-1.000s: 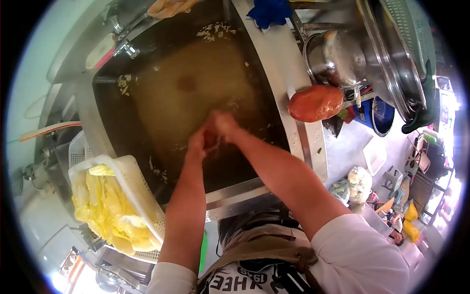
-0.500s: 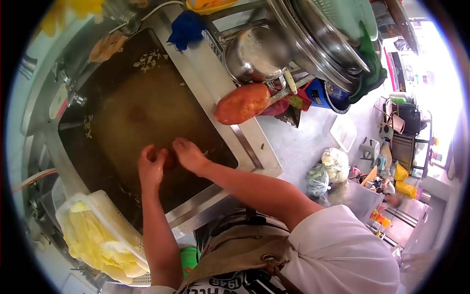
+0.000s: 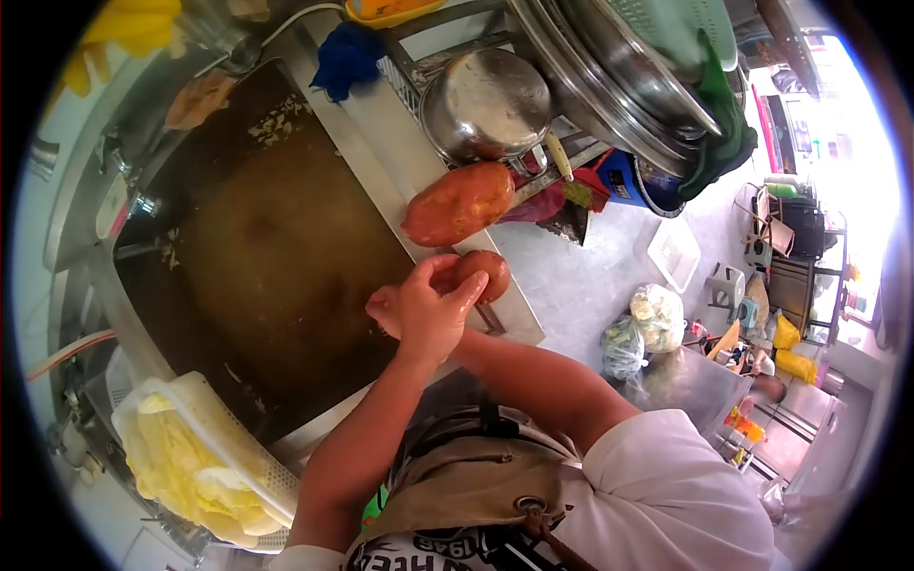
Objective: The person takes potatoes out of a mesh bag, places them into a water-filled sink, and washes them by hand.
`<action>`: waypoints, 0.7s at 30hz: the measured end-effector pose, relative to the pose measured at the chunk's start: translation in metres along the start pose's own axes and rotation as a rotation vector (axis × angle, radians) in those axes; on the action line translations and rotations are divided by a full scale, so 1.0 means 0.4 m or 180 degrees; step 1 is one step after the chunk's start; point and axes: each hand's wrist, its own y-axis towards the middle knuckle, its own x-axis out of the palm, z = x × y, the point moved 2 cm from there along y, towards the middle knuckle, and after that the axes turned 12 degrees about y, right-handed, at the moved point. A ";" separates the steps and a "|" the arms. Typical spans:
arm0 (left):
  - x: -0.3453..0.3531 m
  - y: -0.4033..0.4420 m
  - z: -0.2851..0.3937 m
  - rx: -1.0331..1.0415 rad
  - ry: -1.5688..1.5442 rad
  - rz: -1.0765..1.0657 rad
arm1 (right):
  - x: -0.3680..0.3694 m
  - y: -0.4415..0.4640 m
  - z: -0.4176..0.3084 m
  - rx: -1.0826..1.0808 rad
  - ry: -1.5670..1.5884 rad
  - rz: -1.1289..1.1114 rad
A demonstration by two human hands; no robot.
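Moved over the sink ledge (image 3: pixel 518 322), a round reddish tuber (image 3: pixel 491 274) fills the left grip (image 3: pixel 430 312); right grip (image 3: pixel 382 309) unclear.

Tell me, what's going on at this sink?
A person is at a sink of murky water. The left hand holds a small rounded reddish item over the metal ledge, close to a larger reddish one lying there. The right hand, partly hidden behind the left, is over the water. A white basket of yellow leaves sits nearby.
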 end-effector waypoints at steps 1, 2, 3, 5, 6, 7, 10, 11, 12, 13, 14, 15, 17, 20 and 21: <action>0.009 0.007 -0.006 0.0024 0.0141 0.0081 | 0.054 0.016 0.049 0.0074 -0.0032 -0.0001; 0.012 0.012 -0.013 0.0135 0.0203 0.0219 | 0.083 0.026 0.080 0.0232 -0.0209 0.0083; 0.012 0.014 -0.010 0.0182 0.0453 0.0238 | 0.108 0.034 0.113 0.0360 -0.0370 0.0144; -0.012 0.006 0.004 0.0177 0.0991 0.0400 | 0.121 0.046 0.133 0.0578 -0.0200 -0.0025; -0.024 0.006 -0.002 0.0176 0.1021 0.0361 | 0.145 0.054 0.131 0.0741 0.0023 -0.0244; -0.029 0.016 -0.051 0.0336 0.0790 0.0372 | 0.170 0.057 0.139 0.0282 0.0058 -0.0269; -0.091 0.010 -0.124 0.0569 0.0164 0.0836 | 0.216 0.074 0.139 -0.1069 0.0648 -0.0293; -0.142 0.004 -0.123 0.0478 -0.0039 0.1076 | 0.205 0.089 0.120 -0.1461 0.1194 -0.0253; -0.202 0.007 -0.155 0.0489 0.0194 0.1220 | 0.191 0.103 0.105 -0.1828 0.1738 -0.0199; -0.268 0.022 -0.199 0.0247 0.0717 0.1407 | 0.164 0.114 0.082 -0.1214 0.1863 -0.0437; -0.333 0.048 -0.257 0.0084 0.1514 0.1623 | 0.136 0.122 0.058 -0.0588 0.1954 -0.0633; -0.390 0.093 -0.395 0.0176 0.2019 0.1475 | 0.097 0.132 0.015 0.0351 0.1922 -0.1013; -0.455 0.147 -0.575 -0.0550 0.3154 0.0695 | 0.106 0.185 0.019 0.1581 0.2189 -0.0837; -0.466 0.226 -0.846 -0.0994 0.3761 0.0449 | 0.273 0.311 0.158 0.2088 0.2965 0.0194; -0.464 0.244 -0.900 -0.1130 0.3873 0.0398 | 0.291 0.321 0.155 0.2085 0.2974 0.0091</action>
